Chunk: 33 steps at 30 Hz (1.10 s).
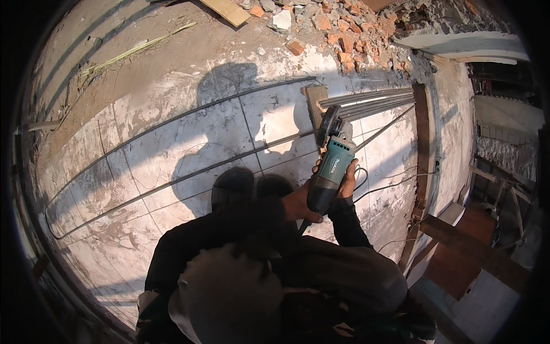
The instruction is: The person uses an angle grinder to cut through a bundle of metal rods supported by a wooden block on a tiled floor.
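A teal and black angle grinder [337, 160] is in both my hands, its head pointing away from me. My left hand [299, 203] wraps round the black rear of the body. My right hand [348, 182] grips the right side of the body, fingers curled against it. The dark disc guard [327, 125] sits at the far end, over or beside a wooden block [314, 104]; whether the disc touches anything is hidden. A long thin steel rod [200, 169], bent back at its left end, runs along the floor toward the block. Several straight rods [372, 105] lie right of it.
Broken bricks and rubble [344, 34] are heaped at the far side, near a plank [226, 10]. A black cord [387, 187] trails right of the grinder. A dark beam [423, 143] crosses the right. My shoes [232, 186] stand close to the rods on the dusty tiled floor [166, 143].
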Tool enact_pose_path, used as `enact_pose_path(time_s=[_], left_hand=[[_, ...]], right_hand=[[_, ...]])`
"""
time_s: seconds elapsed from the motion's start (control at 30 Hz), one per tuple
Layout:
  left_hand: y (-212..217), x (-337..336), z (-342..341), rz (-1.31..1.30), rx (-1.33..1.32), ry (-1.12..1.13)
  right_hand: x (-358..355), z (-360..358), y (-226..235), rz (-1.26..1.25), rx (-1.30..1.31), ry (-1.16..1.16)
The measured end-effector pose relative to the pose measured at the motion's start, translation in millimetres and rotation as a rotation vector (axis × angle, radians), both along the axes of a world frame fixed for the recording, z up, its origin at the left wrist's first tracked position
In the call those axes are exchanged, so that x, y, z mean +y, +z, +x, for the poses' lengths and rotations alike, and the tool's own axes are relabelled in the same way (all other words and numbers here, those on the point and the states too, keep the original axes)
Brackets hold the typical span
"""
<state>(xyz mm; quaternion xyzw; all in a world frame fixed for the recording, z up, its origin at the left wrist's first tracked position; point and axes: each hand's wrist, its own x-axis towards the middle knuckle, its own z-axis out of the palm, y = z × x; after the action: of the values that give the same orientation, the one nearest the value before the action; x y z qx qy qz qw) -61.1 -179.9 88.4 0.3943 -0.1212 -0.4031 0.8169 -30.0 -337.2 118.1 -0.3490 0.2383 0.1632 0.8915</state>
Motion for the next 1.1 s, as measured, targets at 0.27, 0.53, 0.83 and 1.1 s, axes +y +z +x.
enact_pose_path(time_s=[0.27,0.53,0.83,1.1], left_hand=[[20.0,-15.5,12.1,0.022,-0.003,-0.122],[8.5,-34.2,10.6,0.544,-0.117,-0.226],[-6.4,-49.7,-6.1,0.614,-0.425,-0.058],[-40.2,75.6,36.1,1.147,-1.033,0.474]], right_hand=[[-37.6,-5.5,-14.1,-0.193,0.039,-0.069],[-32.3,9.4,2.7,-0.767,0.148,-0.059],[-65.4,27.1,-30.5,-0.973,0.001,0.158],[-119.2,63.7,-26.0,-1.053,-0.229,0.526]])
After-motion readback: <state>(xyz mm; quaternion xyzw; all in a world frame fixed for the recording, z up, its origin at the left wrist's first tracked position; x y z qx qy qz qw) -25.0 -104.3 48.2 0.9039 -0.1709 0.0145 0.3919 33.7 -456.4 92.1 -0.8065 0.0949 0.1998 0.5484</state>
